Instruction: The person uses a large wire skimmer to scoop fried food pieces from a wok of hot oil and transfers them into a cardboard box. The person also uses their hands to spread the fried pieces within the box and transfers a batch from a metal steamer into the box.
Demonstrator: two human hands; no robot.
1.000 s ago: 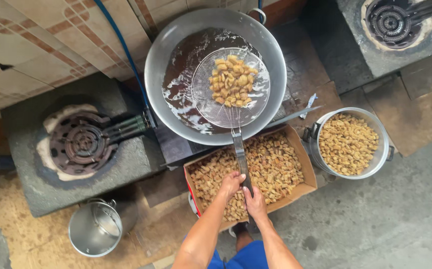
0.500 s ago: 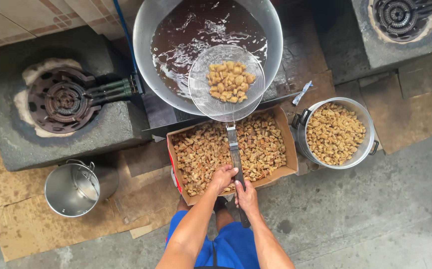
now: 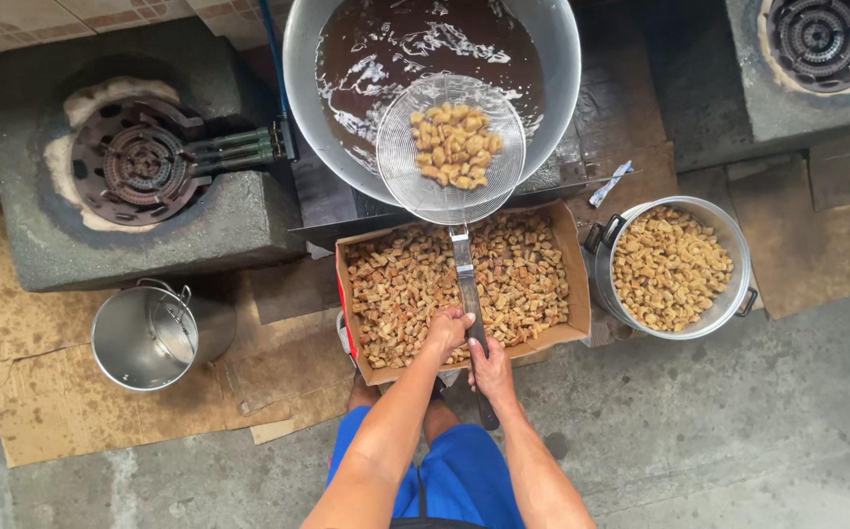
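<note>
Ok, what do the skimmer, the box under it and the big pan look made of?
The skimmer looks like fine wire mesh on a bare metal handle: see-through and grey. The box seems plain brown cardboard, with folded, matte walls. The big pan looks like dull silver metal, probably aluminium or steel. Both hands, left hand and right hand, grip the handle.

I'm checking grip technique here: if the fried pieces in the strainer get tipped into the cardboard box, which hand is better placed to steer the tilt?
Probably the left hand: it grips the strainer handle higher up, nearer the mesh and over the cardboard box. The right hand holds the handle's end.
</note>
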